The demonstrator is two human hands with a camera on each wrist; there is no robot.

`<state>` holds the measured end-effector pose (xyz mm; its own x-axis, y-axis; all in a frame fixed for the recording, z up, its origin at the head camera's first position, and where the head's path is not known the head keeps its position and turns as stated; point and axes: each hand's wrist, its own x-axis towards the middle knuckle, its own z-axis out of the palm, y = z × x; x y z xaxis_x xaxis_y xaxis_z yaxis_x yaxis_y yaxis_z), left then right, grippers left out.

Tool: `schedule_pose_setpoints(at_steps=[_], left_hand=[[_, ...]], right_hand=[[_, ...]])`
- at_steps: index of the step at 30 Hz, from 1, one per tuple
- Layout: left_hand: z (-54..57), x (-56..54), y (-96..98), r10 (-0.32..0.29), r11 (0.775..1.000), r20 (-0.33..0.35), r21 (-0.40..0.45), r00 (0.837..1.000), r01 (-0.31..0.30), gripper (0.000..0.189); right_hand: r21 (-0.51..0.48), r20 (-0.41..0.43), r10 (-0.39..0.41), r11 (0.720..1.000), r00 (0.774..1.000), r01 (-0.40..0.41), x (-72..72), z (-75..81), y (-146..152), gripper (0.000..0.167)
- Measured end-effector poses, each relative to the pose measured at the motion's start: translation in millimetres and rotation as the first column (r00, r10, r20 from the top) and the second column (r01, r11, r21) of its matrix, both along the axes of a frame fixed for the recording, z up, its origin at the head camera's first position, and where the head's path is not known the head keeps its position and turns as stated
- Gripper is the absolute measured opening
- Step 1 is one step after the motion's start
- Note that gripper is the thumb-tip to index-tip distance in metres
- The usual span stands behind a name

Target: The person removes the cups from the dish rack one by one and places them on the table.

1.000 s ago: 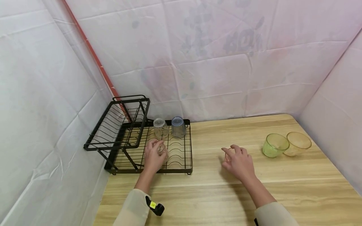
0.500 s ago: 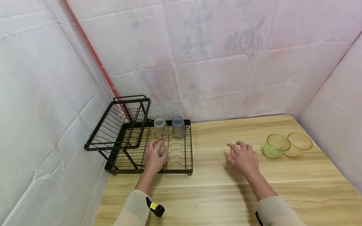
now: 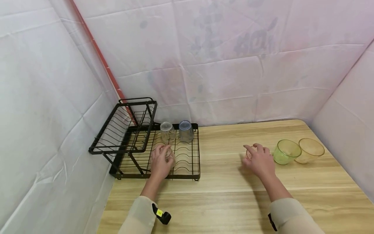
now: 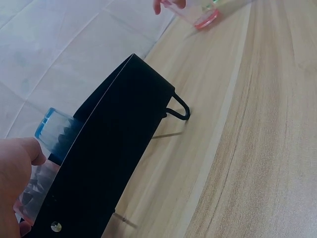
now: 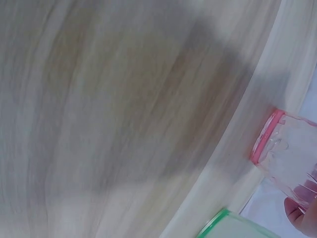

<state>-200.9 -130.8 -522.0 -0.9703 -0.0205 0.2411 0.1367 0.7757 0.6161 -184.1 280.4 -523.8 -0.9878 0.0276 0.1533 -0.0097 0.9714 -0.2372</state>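
In the head view my left hand [image 3: 160, 164] grips a pinkish clear glass [image 4: 37, 191] in the lower tier of the black dish rack [image 3: 163, 176]; the hand covers much of it. Behind it on the rack, a clear glass [image 3: 168, 134] and a blue-tinted glass [image 3: 186, 132] stand upside down. To the right, my right hand [image 3: 261, 161] holds a pink-tinted glass [image 5: 292, 153] close over the wooden table, fingers curled about it. Just right of that hand are a green glass [image 3: 282, 158] and a yellow glass [image 3: 306, 156], both with mouths up.
The rack's raised upper tier [image 3: 117, 151] overhangs its left side. White sheeting [image 3: 222, 81] walls in the table [image 3: 219, 201] at the back and both sides. A black device [image 3: 163, 216] is strapped to the left sleeve.
My right hand has moved right with the pink-tinted glass, closer to the green glass. The left hand has stayed on its glass in the rack.
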Motion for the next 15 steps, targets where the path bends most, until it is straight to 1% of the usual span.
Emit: schedule_pose_setpoints(at_steps=[5, 12, 15], left_hand=[[-0.3, -0.7, 0.9, 0.002, 1.0, 0.003, -0.021, 1.0, -0.002, 0.051], [-0.7, -0.5, 0.9, 0.001, 1.0, 0.011, -0.026, 1.0, -0.001, 0.051], [-1.2, -0.2, 0.9, 0.004, 1.0, 0.009, -0.022, 1.0, -0.004, 0.052]], right_hand=[[0.001, 0.011, -0.007, 1.0, 1.0, 0.007, -3.0, -0.2, 8, 0.057], [0.007, -0.041, 0.011, 1.0, 0.999, -0.01, -7.4, -3.5, 17, 0.058], [0.008, -0.043, 0.011, 1.0, 0.999, -0.011, -10.0, -3.2, 21, 0.058]])
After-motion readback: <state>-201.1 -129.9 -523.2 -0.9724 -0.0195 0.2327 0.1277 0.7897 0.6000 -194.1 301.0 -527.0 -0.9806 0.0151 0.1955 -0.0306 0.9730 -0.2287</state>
